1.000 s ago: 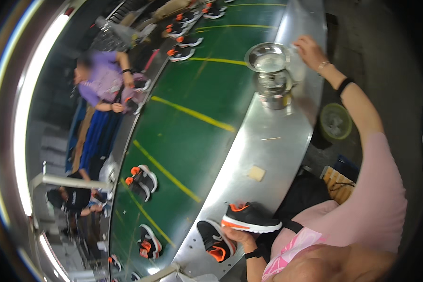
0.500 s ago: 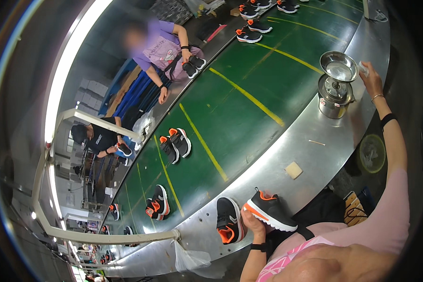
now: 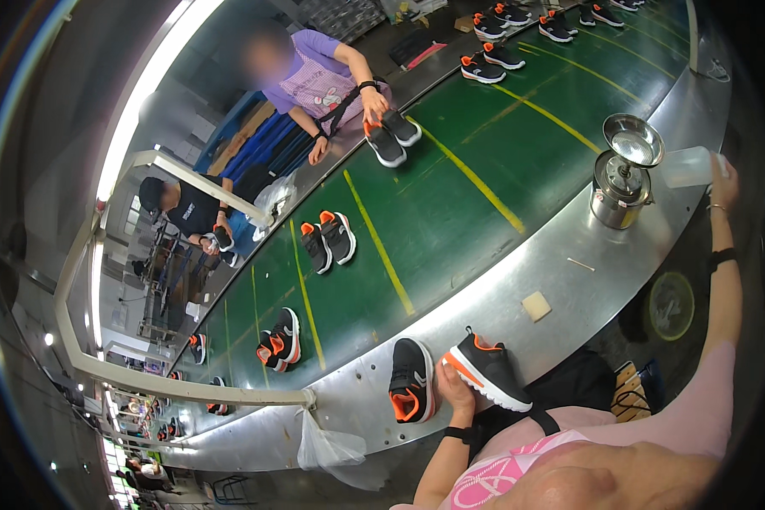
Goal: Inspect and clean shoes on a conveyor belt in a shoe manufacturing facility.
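Observation:
My left hand (image 3: 456,392) is closed on the heel-side of a black sneaker (image 3: 490,371) with orange lining and a white sole, tilted on its side near the bench's front edge. Just left of it stands the matching black sneaker (image 3: 411,382). Out at the far right, my right hand (image 3: 722,184) is closed on a translucent plastic bottle (image 3: 687,168), held sideways over the bench edge. Close to the bottle is a metal dispenser can (image 3: 618,200) topped by a shallow dish (image 3: 633,141).
A cotton swab (image 3: 580,264) and a cream sponge block (image 3: 535,306) lie on the metal bench (image 3: 476,319). Beyond runs a green belt (image 3: 450,229) carrying pairs of sneakers (image 3: 328,241). Across it, a co-worker's hand (image 3: 374,104) holds shoes. A white frame (image 3: 187,384) crosses at left.
My right hand has moved outward from beside the dish, and the bottle now shows in it. My left hand keeps the sneaker. The co-worker's shoes have come over the belt; the view has shifted.

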A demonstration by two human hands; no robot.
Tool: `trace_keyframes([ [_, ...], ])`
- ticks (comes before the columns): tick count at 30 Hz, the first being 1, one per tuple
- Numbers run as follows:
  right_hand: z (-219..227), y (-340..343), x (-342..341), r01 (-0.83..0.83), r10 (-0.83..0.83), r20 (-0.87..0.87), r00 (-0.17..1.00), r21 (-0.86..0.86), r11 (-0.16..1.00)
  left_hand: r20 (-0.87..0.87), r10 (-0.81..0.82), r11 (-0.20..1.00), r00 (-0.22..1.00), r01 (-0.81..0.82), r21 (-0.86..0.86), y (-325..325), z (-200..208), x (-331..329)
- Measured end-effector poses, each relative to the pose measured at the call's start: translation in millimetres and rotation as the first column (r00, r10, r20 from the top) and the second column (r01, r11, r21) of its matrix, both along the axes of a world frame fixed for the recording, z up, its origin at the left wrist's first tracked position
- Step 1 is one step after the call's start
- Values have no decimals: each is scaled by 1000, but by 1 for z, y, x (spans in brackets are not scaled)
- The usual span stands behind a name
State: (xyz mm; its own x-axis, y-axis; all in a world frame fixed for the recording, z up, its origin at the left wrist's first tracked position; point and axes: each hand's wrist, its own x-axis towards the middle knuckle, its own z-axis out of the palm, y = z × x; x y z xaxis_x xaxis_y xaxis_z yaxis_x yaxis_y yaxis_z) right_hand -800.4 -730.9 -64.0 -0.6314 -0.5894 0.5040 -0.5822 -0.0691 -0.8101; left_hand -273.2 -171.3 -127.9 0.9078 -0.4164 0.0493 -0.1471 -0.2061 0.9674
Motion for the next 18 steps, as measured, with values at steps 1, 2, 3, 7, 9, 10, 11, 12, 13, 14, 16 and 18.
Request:
trace_keyframes([
  [1,0,0,-24,-96,83,202,976,58,994,2,3,1000,1000,-3,-8,-1,-1,-1],
  [2,-2,-1,-43,-203,149,398,905,97,974,-7,7,1000,1000,-7,-15,0,-2,-2],
  [3,-7,-2,-53,-206,153,392,907,95,974,-8,24,1000,1000,-24,11,-3,2,-3],
  [7,-53,-6,-58,-155,362,826,431,-328,932,17,38,998,999,-38,44,-5,13,-5],
  [9,-64,-15,-88,-197,423,892,157,-392,899,7,17,1000,1000,-17,15,-4,8,-2],
  [10,-62,-21,-110,-196,441,878,185,-406,892,-19,4,1000,1000,-4,-7,-3,4,0],
  [11,-80,-19,-92,-166,415,896,156,-391,905,-24,20,1000,1000,-19,17,-3,7,-2],
  [12,-94,-17,-75,-135,391,911,129,-374,917,-31,35,999,999,-34,39,-4,10,-4],
  [13,-103,-15,-59,-165,381,918,111,-361,918,-15,44,998,999,-43,53,-5,12,-6],
  [14,-104,-13,-56,-164,379,919,111,-359,919,-9,42,997,999,-41,58,-6,15,-7],
  [16,-103,-13,-52,-194,355,927,122,-328,925,-7,37,998,999,-37,59,-7,16,-8],
  [18,-103,-14,-47,-173,310,943,117,-288,942,7,30,999,1000,-30,26,-8,14,-7],
])
